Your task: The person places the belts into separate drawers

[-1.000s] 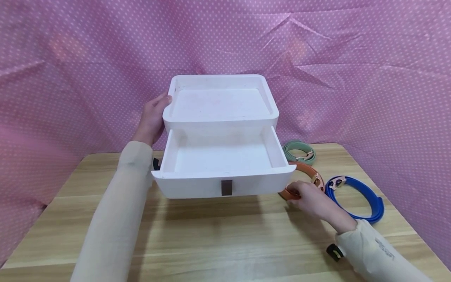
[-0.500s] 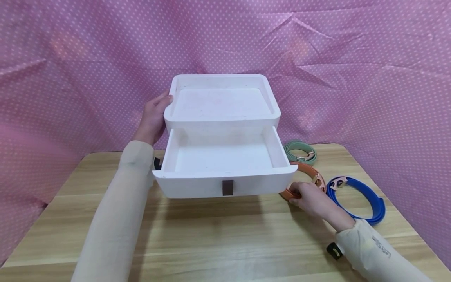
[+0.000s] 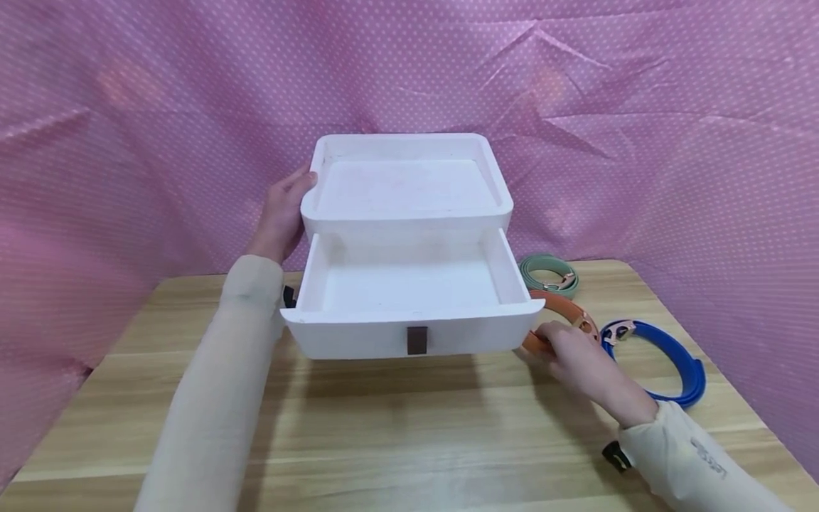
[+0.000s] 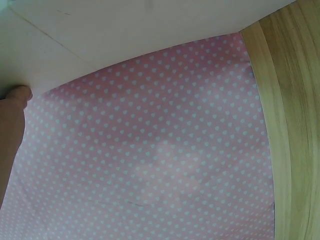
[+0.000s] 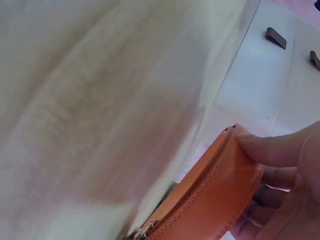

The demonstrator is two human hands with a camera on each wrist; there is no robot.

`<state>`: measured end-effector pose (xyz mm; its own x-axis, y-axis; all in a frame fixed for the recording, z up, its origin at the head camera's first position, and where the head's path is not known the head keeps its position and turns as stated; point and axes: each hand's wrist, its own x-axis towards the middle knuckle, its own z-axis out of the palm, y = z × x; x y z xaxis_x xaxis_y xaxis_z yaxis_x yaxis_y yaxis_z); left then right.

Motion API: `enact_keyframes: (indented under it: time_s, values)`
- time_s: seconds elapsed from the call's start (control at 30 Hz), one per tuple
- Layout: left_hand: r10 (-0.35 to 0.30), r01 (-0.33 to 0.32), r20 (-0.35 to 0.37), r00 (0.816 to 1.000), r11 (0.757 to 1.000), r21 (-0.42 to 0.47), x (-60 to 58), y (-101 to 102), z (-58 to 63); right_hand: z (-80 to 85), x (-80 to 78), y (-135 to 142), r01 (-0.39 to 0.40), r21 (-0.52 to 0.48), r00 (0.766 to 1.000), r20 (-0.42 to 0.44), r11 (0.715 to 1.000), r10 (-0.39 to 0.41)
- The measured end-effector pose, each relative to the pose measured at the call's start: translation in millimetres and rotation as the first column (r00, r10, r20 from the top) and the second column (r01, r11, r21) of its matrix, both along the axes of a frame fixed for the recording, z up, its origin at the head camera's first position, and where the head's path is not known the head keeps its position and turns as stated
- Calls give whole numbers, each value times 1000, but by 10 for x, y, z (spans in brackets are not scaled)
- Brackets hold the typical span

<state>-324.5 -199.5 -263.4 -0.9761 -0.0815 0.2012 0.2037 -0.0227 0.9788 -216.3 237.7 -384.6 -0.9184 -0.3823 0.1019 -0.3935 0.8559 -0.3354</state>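
A white drawer unit (image 3: 409,223) stands at the table's back middle, its upper drawer (image 3: 358,341) pulled out and bare inside. My left hand (image 3: 281,213) lies against the unit's left side, thumb near the top rim; the left wrist view shows a fingertip on the white side wall (image 4: 125,30). To the right of the drawer, my right hand (image 3: 585,363) pinches a coiled orange belt (image 3: 563,306). In the right wrist view the thumb is on the orange belt (image 5: 210,195) and fingers are behind it. Whether the belt clears the table cannot be told.
A coiled green belt (image 3: 549,276) lies behind the orange one. Right of my hand is a coiled blue belt (image 3: 684,370). Pink dotted cloth (image 3: 409,64) hangs close behind and beside the wooden table (image 3: 397,434). The open drawer juts forward.
My right hand and the orange belt in it have shifted slightly up and to the right. The left hand stays at the drawer unit's side.
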Motion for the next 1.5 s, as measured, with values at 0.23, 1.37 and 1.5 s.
enact_keyframes:
  time_s: [0.23, 1.37, 1.5]
  values:
    - [-5, 4, -11, 1000, 1000, -11, 7, -22, 25, 146, 5, -21, 36, 47, 996, -87, 998, -32]
    - [-16, 15, 21, 1000, 1000, 15, -59, -26, 0, 973, 179, 139, 35, 38, 899, -438, 999, -15]
    - [-18, 17, 22, 1000, 999, 30, -71, -29, -12, 1032, 196, 131, 29, 40, 893, -450, 999, -8]
